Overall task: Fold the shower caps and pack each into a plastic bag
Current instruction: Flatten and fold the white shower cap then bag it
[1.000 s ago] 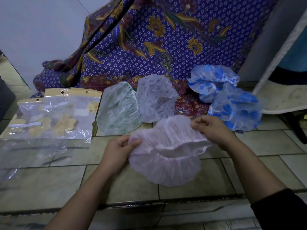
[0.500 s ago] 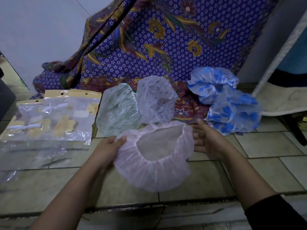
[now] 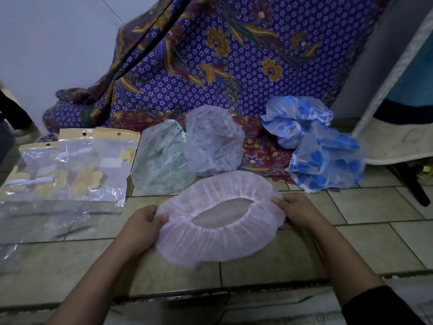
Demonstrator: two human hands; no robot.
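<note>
Out beyond the left hand (image 3: 140, 224) and off to its left, the bags (image 3: 70, 170) lie flat on the floor (image 3: 375, 242), overlapping, with yellow header strips at their far edges. The left hand has its fingers curled round the left rim of the pink cap (image 3: 210, 245), thumb on top. Just beyond this hand sits the green cap (image 3: 159, 160). The pink cap is pulled out between the two hands, low over the floor, with its elastic opening drawn into a long oval that faces up. Beyond it, between the hands and further out, the pale cap (image 3: 213, 141) stands beside the green one and touches it, resting against the cloth (image 3: 234, 66). The right hand (image 3: 297, 211) grips the cap's right rim, fingers wrapped under and thumb over the gathered edge. Out beyond the right hand, the near blue cap (image 3: 328, 160) lies crumpled, with the far blue cap (image 3: 295, 118) just behind it at the foot of the cloth.
</note>
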